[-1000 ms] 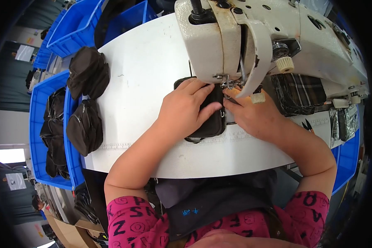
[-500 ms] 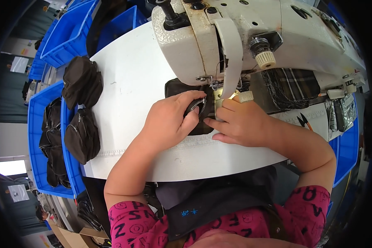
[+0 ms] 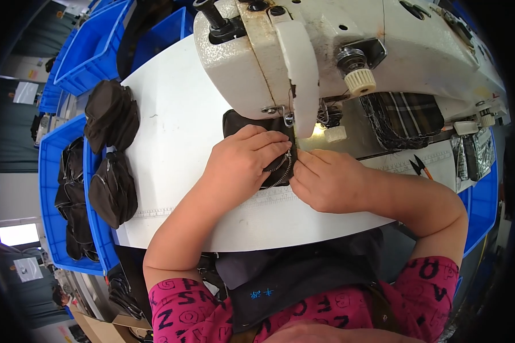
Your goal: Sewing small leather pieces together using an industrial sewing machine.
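A dark brown fabric pouch piece (image 3: pixel 240 121) lies under the needle area of a white sewing machine (image 3: pixel 243 77). Its metal zipper (image 3: pixel 281 178) curves along the part nearest me. My left hand (image 3: pixel 243 160) is closed on the pouch, fingers bent over the fabric beside the zipper, the thumb mostly hidden. At the pouch's right edge, just below the presser foot, my right hand (image 3: pixel 329 180) pinches the fabric with thumb and fingers close together. The needle tip is hidden behind the machine's white guard (image 3: pixel 300 74).
Brown zippered pouches (image 3: pixel 113 188) sit at the table's left edge, beside a blue bin (image 3: pixel 46 188) holding more. A stack of plaid fabric pieces (image 3: pixel 403 120) lies under the machine arm. Orange-handled thread snips (image 3: pixel 422 167) rest right of my forearm, near a printed ruler strip (image 3: pixel 154 212).
My left fingers have closed further over the pouch, and the zipper loop now hangs lower toward me. My right hand has shifted slightly nearer and grips the pouch's edge. The view has shifted slightly.
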